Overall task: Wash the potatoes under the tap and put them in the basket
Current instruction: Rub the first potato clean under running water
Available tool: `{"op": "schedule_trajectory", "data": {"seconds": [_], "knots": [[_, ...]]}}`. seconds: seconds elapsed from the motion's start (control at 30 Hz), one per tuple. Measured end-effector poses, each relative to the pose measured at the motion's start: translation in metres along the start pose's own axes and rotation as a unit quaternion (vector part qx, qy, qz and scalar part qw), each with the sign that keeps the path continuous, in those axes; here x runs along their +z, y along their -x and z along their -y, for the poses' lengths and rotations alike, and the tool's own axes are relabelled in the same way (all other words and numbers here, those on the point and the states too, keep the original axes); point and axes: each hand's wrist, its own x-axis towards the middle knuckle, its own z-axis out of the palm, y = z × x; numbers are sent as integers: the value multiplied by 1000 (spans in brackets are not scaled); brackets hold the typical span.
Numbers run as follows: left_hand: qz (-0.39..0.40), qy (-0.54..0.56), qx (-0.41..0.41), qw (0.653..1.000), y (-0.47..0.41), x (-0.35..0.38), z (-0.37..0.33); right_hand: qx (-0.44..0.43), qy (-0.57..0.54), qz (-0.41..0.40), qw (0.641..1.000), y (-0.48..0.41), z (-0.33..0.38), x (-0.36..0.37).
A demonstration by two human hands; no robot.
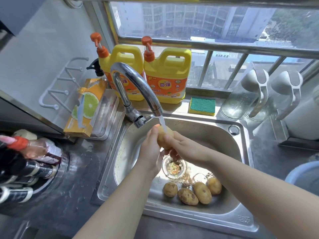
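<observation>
A pale yellow potato (164,138) is held between both my hands over the steel sink (203,128), right under the running stream from the chrome tap (138,83). My left hand (150,149) grips its left side, and my right hand (183,147) wraps it from the right. Several unwashed brown potatoes (192,192) lie together on the sink floor near the front, just below the drain strainer (173,168). A blue-rimmed basin (301,171) shows at the right edge; I cannot tell if it is the basket.
Two yellow detergent jugs (165,78) and a green-yellow sponge (202,106) sit behind the sink on the window ledge. Clear jars (241,99) stand at the back right. A box of wrap (84,107) and dark sauce bottles (25,163) crowd the left counter.
</observation>
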Motion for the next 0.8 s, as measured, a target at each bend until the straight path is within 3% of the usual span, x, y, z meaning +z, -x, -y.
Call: {"op": "schedule_trajectory", "data": {"seconds": [0.17,0.3,0.4,0.5,0.6,0.7,0.8], "knots": [[9,-7,15,1000,0,8,0,-80,-12,-60,995,-8,14,8],[-1,13,32,999,-4,5,3,-25,-54,-90,994,-6,6,9],[-34,56,-19,998,-9,2,3,6,-29,-55,998,-4,-6,11],[-32,50,-45,997,-9,7,3,3,-36,-69,997,-10,-1,16],[-4,-15,-16,1000,-1,12,1,-15,-91,-114,989,-14,10,14],[44,-152,49,986,12,9,6,138,-205,-179,952,-15,7,7],[84,-285,92,950,20,4,14,211,-294,-148,921,-12,3,2]]}}
